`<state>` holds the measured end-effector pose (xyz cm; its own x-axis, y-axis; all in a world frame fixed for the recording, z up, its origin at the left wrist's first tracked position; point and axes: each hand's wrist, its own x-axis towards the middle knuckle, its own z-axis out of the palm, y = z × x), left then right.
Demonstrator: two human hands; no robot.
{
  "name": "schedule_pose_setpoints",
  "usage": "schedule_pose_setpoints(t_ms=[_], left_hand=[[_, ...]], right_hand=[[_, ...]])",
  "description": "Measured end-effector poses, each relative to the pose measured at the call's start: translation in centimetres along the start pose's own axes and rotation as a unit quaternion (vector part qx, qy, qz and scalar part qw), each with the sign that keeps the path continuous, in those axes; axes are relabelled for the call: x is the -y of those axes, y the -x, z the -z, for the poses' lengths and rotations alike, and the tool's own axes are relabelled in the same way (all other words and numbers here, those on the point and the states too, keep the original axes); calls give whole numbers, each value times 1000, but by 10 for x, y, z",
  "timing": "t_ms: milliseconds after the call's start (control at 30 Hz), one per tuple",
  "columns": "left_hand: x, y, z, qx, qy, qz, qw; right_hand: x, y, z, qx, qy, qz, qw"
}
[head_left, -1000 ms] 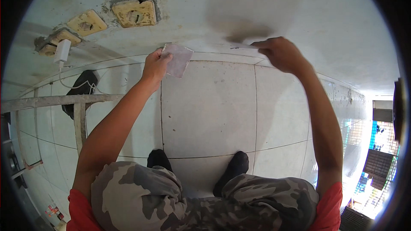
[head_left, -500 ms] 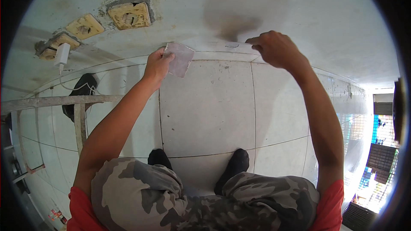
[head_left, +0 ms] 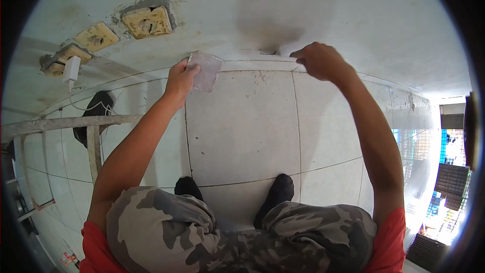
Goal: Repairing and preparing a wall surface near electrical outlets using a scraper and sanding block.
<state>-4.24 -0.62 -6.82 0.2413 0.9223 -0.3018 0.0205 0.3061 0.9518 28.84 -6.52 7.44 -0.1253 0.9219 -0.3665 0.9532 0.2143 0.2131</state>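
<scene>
My left hand (head_left: 183, 76) grips a thin square greyish-pink sheet (head_left: 206, 73) with rough pale edges, held out beside the foot of the pale wall (head_left: 364, 30). My right hand (head_left: 321, 61) is closed on a thin flat scraper (head_left: 285, 54), mostly hidden by the fingers, at the wall just above the skirting. Above that spot a greyish-brown smudge (head_left: 275, 20) marks the wall, with a small dark hole or crack at its lower edge.
Yellowish socket plates (head_left: 146, 21) sit in rough cutouts at upper left, a white charger (head_left: 71, 70) plugged in with its cable hanging. A dark object (head_left: 88, 131) lies behind a metal frame (head_left: 55, 124). My socked feet are on tiled floor (head_left: 242, 131); a bright grilled opening is at far right.
My right hand has shifted slightly left and up along the wall with the scraper. My left hand still holds the sheet, with little movement. The view has shifted slightly.
</scene>
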Motion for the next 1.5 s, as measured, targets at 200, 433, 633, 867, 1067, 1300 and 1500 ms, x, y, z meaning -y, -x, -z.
schedule_pose_setpoints(t_ms=[200, 433, 633, 867, 1067, 1300, 1500], left_hand=[[-3, 4, -5, 0, -13, 23, 1000], [-2, 4, 0, 6, -16, 19, 1000], [-2, 5, 2, -4, -25, 35, 999], [-1, 5, -3, 11, -23, 26, 999], [0, 3, 2, 6, -18, 29, 999], [-6, 10, -4, 7, -33, 45, 998], [-1, 0, 4, 25, -39, 15, 999]], right_hand=[[5, 8, 22, -83, -83, -12, 993], [7, 0, 25, -75, -39, 11, 996], [16, 4, 31, -93, -62, 32, 993], [10, 4, 34, -24, 22, 2, 999], [14, -4, 22, -118, -62, 17, 991], [18, 2, 32, -87, 14, 21, 996], [-10, 33, -4, -159, -155, -30, 974]])
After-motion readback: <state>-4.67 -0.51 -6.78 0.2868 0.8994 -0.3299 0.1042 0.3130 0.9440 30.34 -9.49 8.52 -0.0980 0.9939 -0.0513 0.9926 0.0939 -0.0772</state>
